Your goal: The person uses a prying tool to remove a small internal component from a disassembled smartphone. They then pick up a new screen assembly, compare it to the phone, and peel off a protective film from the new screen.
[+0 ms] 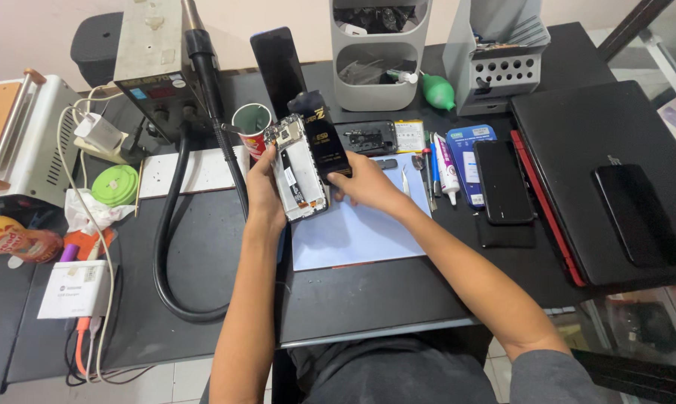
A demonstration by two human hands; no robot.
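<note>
Phone frame (299,176), opened and showing its white inner side with small boards, was held upright-tilted above the near edge of a pale blue mat (356,228). Left hand (265,191) gripped it along its left edge, fingers curled round the back, thumb toward the front. Right hand (368,183) pinched a black battery (324,138) with gold lettering at its lower end; battery leaned against the frame's right side, top end tilted away toward the back of the surface (203,254). Whether the battery was still attached to the frame could not be told.

Behind the frame, touching or just beside it: a red-and-green cup (252,123). A dark phone (276,67) stood leaning upright farther back. On the mat's far edge lay a black phone back cover (366,138), a second flat battery, yellowish (410,136), and tweezers (406,181).

Right of the mat: a glue tube (447,168), a blue packet (465,161), then a black phone (502,181) lying face up. Well to the right, a closed black laptop (577,150) with another black phone (637,215) resting on its lid.

Left side: a grey hot-air station (154,63) with its thick black hose (166,247) looping across the surface, a white power strip (196,170), a green tape roll (115,185), a white box (74,290). At the back, a grey organiser (379,56) and a green rubber blower (438,91).
</note>
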